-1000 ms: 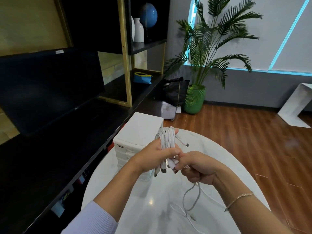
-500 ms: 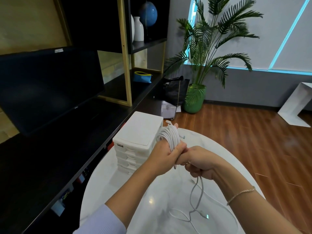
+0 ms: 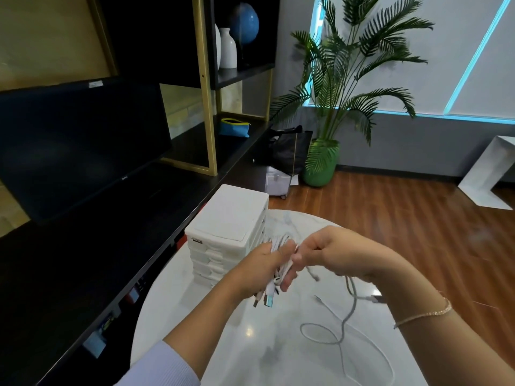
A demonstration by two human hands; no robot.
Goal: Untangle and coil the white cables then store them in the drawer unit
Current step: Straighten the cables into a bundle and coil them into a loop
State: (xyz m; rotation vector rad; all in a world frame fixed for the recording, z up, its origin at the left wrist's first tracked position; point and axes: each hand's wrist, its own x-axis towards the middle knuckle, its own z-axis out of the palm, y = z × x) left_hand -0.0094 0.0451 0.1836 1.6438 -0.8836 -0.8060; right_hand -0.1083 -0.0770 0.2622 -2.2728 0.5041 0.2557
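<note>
My left hand point(image 3: 260, 270) is closed around a bundle of white cables point(image 3: 280, 242); several plug ends point(image 3: 266, 298) hang out below the fist. My right hand point(image 3: 337, 253) pinches a loose white cable right next to the left thumb. That loose cable point(image 3: 349, 310) trails down from the right hand and lies in a loop on the white marble table point(image 3: 250, 352). The white drawer unit point(image 3: 225, 227) stands just behind my left hand, all its drawers closed.
A dark monitor point(image 3: 78, 146) and black shelving with a gold frame point(image 3: 203, 87) stand to the left. A potted palm point(image 3: 320, 165) and a black bag point(image 3: 289, 151) are beyond the table, on the wooden floor point(image 3: 404, 218). A white stand point(image 3: 490, 174) is far right.
The bundle has tipped from upright to low in my left fist, plug ends now hanging down. My right hand has lifted and shifted right, drawing the loose cable across the table.
</note>
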